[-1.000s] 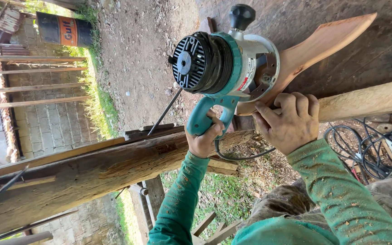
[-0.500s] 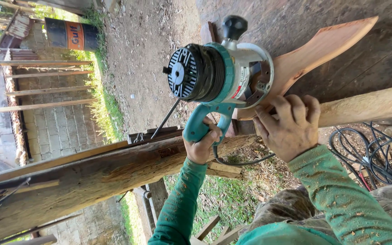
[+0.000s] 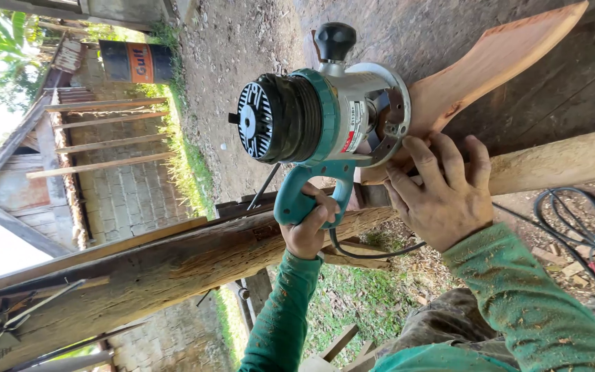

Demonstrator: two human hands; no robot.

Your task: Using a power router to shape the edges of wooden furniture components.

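Observation:
My left hand (image 3: 308,227) grips the teal D-handle of a wood router (image 3: 325,120), a teal and silver tool with a black motor cap and a black knob. The router's base presses against a pale, curved, paddle-shaped wooden piece (image 3: 497,58). My right hand (image 3: 442,196) lies flat on this piece just beside the router base, with its fingers spread. The wooden piece rests across a rough round log (image 3: 559,162). A black power cord (image 3: 373,251) loops from the handle under my right wrist. Both sleeves are green and dusted with sawdust.
A heavy weathered timber beam (image 3: 139,269) runs across the view behind my left arm. Coiled black cables (image 3: 587,220) lie on the ground at the right. A barrel (image 3: 136,60), brick wall (image 3: 125,200), wooden rails and grass strip (image 3: 184,165) are farther off. Bare dirt ground lies beyond the router.
Both hands keep the same hold. The router and the wooden piece have shifted slightly left in the view, and my right hand stays pressed beside the base.

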